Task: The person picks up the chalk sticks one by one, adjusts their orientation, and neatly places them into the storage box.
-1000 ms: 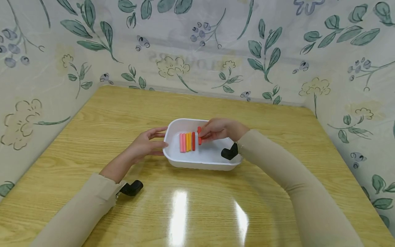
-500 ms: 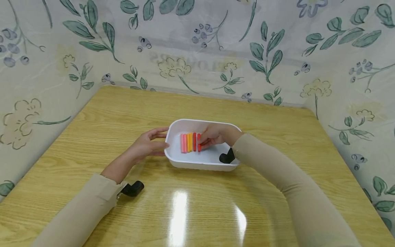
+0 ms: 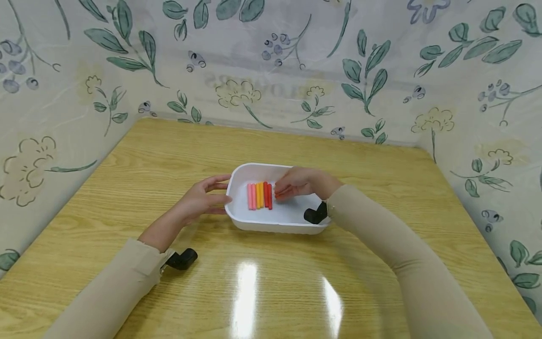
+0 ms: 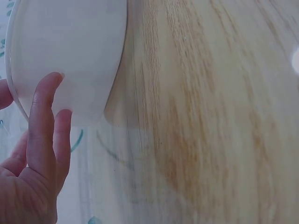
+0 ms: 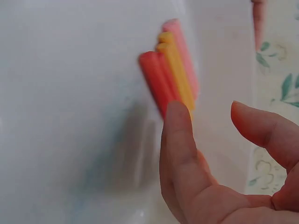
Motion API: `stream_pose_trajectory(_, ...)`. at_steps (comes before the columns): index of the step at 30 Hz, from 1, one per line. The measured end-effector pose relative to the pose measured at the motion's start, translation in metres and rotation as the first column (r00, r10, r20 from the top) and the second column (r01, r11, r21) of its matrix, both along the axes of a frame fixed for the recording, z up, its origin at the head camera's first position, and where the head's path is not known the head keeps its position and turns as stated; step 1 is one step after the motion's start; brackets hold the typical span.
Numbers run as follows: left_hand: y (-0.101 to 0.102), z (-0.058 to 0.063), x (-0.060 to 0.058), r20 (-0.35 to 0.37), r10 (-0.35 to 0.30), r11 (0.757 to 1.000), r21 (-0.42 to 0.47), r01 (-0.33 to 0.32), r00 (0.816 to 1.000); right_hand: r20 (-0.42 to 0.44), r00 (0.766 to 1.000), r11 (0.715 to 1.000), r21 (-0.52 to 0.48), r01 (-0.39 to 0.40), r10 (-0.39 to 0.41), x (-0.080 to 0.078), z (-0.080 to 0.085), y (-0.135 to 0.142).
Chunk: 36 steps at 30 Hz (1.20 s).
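Note:
A white plastic tub point(image 3: 279, 228) holds a row of short round sticks, crayon-like: two pink point(image 3: 251, 197), two yellow point(image 3: 259, 196) and two red point(image 3: 268, 196). Over the tub floor, just right of the red sticks, is my right hand point(image 3: 299, 182). The right wrist view shows its thumb point(image 5: 261, 128) standing well apart from its extended index finger point(image 5: 180, 140), whose tip overlaps the lower end of a red stick point(image 5: 156, 77). My left hand point(image 3: 199, 200) lies at the tub's left end with fingers spread and extended, their tips at the outer wall point(image 4: 70, 42) and rim.
The tub stands on a glossy wood-grain table point(image 3: 178, 155). Behind and at both sides rises a floral sheet point(image 3: 279, 66). A black wrist mount point(image 3: 182, 259) sticks out below the left sleeve, another point(image 3: 315, 214) hangs over the tub's right end.
The red stick that my right hand pinched now lies beside the other red one. My right hand has let go and drawn slightly right. My left hand keeps its place.

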<state>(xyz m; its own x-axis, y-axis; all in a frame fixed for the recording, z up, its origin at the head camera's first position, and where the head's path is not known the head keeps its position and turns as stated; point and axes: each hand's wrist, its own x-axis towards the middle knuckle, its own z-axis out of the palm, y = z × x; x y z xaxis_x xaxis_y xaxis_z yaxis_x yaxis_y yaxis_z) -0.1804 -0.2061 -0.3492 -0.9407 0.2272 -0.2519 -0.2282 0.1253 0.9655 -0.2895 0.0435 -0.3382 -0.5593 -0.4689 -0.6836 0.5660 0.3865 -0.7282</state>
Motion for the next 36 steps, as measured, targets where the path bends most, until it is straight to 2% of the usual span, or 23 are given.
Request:
stream_pose_trajectory(12, -0.002, 0.0, 0.002, -0.002, -0.004, 1.0, -0.004, 0.004, 1.0, -0.064, 0.998, 0.984, -0.178, 0.012, -0.023, 0.011, 0.029, 0.032)
stream_pose_trajectory(17, -0.003, 0.0, 0.002, 0.001, -0.006, 1.0, 0.004, 0.006, 1.0, -0.051, 0.996, 0.973, -0.224, 0.062, -0.075, 0.016, 0.036, 0.051)
stream_pose_trajectory(22, -0.003, 0.0, 0.003, 0.001, -0.01, 1.0, 0.006, 0.01, 1.0, -0.04, 0.99, 0.964, -0.235, 0.123, -0.136, 0.019, 0.038, 0.073)
stream_pose_trajectory(32, -0.005, -0.002, 0.004, 0.002, -0.016, 1.0, 0.006, 0.016, 1.0, -0.113, 0.983, 0.967, -0.225, 0.116, -0.144, 0.03, 0.033, 0.12)
stream_pose_trajectory(36, -0.005, -0.001, 0.003, -0.001, -0.02, 1.0, 0.012, 0.02, 1.0, -0.139, 0.975, 0.967, -0.213, 0.141, -0.173, 0.035, 0.03, 0.135)
